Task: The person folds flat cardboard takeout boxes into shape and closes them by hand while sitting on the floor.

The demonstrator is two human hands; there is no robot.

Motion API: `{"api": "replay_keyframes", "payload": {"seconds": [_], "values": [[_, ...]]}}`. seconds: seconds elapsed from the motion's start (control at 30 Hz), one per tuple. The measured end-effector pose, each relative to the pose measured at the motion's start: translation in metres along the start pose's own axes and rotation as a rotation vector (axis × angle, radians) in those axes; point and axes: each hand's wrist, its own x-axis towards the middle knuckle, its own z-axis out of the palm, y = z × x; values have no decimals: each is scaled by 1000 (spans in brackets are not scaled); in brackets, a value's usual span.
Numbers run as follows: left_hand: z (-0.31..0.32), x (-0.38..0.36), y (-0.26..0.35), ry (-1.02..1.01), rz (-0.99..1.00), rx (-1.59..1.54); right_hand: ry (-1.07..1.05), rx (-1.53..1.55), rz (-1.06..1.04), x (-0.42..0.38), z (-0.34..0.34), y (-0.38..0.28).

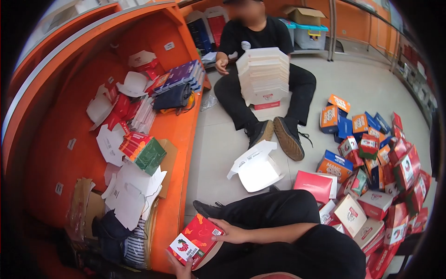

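Observation:
A red cardboard food box (197, 239) with a white logo panel is held low over my lap, near the orange shelf. My right hand (227, 231) grips its upper right side, thumb on the top face. My left hand (180, 268) is closed on the lower left edge, partly cut off by the frame. The box's underside is hidden. An open white carton (257, 171) lies on the floor beyond my bent leg.
Across from me a person (253, 35) sits with a tall stack of open cartons (264, 74) between the legs. A pile of folded boxes (371, 158) lies at right. Flat cartons and boxes lie on the orange shelf (180, 186) at left.

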Motion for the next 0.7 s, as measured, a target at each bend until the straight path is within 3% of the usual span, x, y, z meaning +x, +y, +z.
{"api": "replay_keyframes", "payload": {"seconds": [0.03, 0.13, 0.23, 0.37, 0.5, 0.7], "values": [[6, -4, 41, 60, 6, -41, 0, -14, -11, 1, 1, 2], [-9, -10, 72, -74, 251, 660, 0, -57, -38, 1, 2, 6], [-8, -4, 102, -396, 172, 934, -9, -83, -56, -2, 4, 1], [-21, 8, 101, -365, 206, 943, -22, -122, -98, -1, 2, 6], [-28, 20, 97, -429, 238, 745, -20, -155, -91, -1, 1, 9], [-23, 18, 92, -402, 305, 796, -58, -35, -22, 4, 2, 16]]}}
